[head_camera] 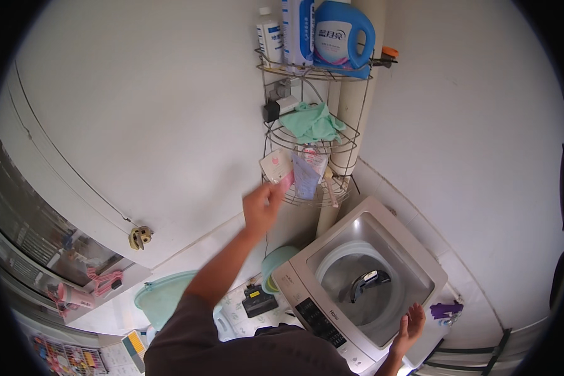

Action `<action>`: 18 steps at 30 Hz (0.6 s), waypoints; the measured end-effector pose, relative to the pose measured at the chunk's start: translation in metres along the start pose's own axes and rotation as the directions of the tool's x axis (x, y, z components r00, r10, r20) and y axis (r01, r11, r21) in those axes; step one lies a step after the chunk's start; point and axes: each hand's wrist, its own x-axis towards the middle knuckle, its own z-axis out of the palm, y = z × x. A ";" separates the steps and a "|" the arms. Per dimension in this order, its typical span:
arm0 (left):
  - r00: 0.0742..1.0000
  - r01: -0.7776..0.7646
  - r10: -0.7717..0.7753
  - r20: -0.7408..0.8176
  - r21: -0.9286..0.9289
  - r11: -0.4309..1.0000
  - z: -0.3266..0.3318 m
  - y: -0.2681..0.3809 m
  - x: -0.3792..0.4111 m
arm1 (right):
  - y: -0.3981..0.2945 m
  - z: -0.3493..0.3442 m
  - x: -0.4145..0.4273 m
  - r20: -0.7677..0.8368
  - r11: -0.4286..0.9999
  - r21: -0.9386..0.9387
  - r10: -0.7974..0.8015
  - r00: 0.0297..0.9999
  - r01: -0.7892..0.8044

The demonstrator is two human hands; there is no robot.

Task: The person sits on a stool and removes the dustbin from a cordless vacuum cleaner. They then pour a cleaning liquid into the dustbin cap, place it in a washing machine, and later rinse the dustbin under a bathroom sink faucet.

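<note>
My left hand [262,207] reaches up to the lowest shelf of a wire corner rack [305,199]. Its fingertips pinch the lower edge of a white and pink packet [277,167]. Beside that packet stand a pale purple pouch [305,176], a white bag with red print [316,157] and a brush with a light handle [330,188]. My right hand [410,324] is empty, fingers slightly apart, by the right rim of a Haier top-loading washing machine [286,282]. The see-through lid [329,254] is down, and a dark curved shape shows in it.
Above, the rack holds a green cloth [312,122], a blue detergent jug [343,37] and white bottles [269,37]. Green basins [169,293] and a black case [259,301] are at lower left. A purple item [446,310] hangs on the right wall. A pipe [352,127] runs behind the rack.
</note>
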 end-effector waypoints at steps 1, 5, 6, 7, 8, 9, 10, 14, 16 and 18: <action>0.994 -0.043 0.043 -0.103 0.010 0.999 0.002 0.012 0.043 | -0.004 -0.002 -0.001 -0.036 1.000 0.016 0.022 0.999 -0.021; 0.933 -0.233 0.223 -0.282 -0.001 0.973 0.018 0.048 0.219 | -0.019 -0.002 -0.002 -0.035 0.998 -0.045 -0.037 0.999 0.035; 0.918 -0.266 0.286 -0.276 0.106 0.958 0.017 0.058 0.253 | -0.022 0.000 -0.003 -0.034 0.997 -0.051 -0.051 0.998 0.049; 0.921 -0.246 0.276 -0.274 0.140 0.959 0.013 0.057 0.289 | -0.023 0.004 -0.003 -0.022 0.997 -0.049 -0.061 0.998 0.060; 0.846 -0.313 0.413 -0.336 0.314 0.896 0.006 0.037 0.329 | -0.024 0.009 -0.003 0.000 0.997 -0.043 -0.070 0.998 0.070; 0.921 -0.233 0.267 -0.284 0.149 0.961 0.004 0.045 0.340 | -0.025 0.009 -0.006 -0.013 0.996 -0.044 -0.074 0.997 0.074; 0.973 -0.129 0.123 -0.198 -0.020 0.991 0.005 0.063 0.349 | -0.025 0.008 -0.010 -0.035 0.996 -0.050 -0.079 0.996 0.077; 0.994 0.066 -0.056 0.098 -0.101 0.993 0.003 0.075 0.367 | -0.025 0.002 -0.028 -0.086 0.996 -0.033 -0.082 0.993 0.080; 0.990 0.050 -0.045 0.131 -0.035 0.998 -0.007 0.069 0.377 | -0.020 -0.001 -0.036 -0.120 0.998 -0.035 -0.063 0.991 0.059; 0.997 -0.015 0.019 0.068 -0.067 0.998 -0.013 0.067 0.377 | -0.018 -0.005 -0.041 -0.150 0.999 -0.026 -0.041 0.988 0.038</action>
